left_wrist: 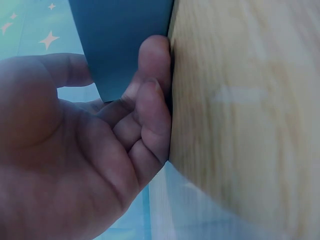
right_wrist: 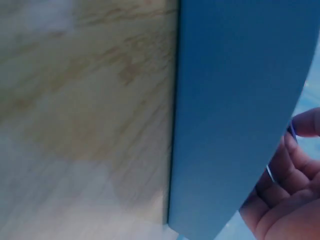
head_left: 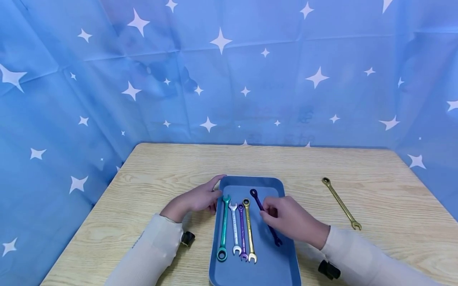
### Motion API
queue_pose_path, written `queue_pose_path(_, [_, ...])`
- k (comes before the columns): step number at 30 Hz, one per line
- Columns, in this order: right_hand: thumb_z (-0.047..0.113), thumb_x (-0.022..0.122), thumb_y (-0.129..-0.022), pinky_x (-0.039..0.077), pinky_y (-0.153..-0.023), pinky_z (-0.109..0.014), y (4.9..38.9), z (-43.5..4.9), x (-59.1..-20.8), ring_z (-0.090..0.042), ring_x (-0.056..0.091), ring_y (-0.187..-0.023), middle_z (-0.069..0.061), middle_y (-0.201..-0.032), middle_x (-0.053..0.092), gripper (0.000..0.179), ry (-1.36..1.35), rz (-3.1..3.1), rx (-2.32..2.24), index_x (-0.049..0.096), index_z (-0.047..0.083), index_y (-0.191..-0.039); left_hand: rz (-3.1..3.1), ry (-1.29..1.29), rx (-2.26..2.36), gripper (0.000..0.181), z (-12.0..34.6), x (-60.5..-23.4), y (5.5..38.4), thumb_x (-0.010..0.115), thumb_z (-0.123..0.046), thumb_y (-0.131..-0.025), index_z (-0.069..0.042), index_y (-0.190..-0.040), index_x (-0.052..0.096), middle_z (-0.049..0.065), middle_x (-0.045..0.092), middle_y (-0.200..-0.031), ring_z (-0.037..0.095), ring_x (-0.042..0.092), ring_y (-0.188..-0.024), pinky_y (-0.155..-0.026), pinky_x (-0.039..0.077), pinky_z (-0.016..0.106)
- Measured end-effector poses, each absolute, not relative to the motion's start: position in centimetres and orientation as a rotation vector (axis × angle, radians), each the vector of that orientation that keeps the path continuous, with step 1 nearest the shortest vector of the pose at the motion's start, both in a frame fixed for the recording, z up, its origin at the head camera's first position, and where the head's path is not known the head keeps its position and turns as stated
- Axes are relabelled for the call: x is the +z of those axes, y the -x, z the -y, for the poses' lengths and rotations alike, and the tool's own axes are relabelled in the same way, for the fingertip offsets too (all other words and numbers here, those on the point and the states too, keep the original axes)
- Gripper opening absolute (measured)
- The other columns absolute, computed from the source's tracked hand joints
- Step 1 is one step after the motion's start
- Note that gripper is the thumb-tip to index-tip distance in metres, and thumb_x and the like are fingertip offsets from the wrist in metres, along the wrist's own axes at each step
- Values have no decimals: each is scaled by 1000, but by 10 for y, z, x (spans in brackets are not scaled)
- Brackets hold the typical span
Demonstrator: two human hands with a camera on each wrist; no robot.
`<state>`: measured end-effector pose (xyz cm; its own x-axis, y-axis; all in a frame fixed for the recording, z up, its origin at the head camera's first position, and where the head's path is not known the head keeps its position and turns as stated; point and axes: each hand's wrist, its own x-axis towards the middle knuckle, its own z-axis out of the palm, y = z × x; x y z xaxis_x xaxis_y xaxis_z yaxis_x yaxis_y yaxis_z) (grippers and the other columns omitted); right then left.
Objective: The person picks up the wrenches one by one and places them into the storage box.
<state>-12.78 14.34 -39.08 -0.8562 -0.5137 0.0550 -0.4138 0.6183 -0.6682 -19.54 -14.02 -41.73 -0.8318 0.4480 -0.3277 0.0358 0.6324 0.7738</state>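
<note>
A blue tray (head_left: 264, 270) lies on the table, and my left hand (head_left: 200, 198) holds its left side near the far corner. In the left wrist view the thumb reaches the upper edge and curled fingers (left_wrist: 154, 112) press the outer wall. My right hand (head_left: 291, 218) pinches a dark purple combination wrench (head_left: 258, 201) by the shaft over the tray's right half. Left of it, side by side in the tray, lie a green wrench (head_left: 224, 226), a silver wrench (head_left: 235, 228), a purple wrench (head_left: 242, 230) and a gold wrench (head_left: 249, 230). The tray wall (right_wrist: 235, 110) partly hides the right hand in the right wrist view.
Another gold-toned wrench (head_left: 340, 202) lies slanted on the wooden table (head_left: 171, 163), right of the tray and beyond my right forearm. A blue curtain (head_left: 229, 79) with white stars hangs behind the table and along its sides.
</note>
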Motion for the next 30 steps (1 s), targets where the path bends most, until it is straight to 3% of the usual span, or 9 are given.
queue_pose_path(30, [13,66,-93,31,-47,-18,134,-139,-407,3,35,-46,14,-56,36,30,852,-2766,-919,50,20,-68,-2364,-373,1092,60,140,-418,196,37,-28,-107,-31,-162,12,11,64,-71,23,68,-66,-76,52,34])
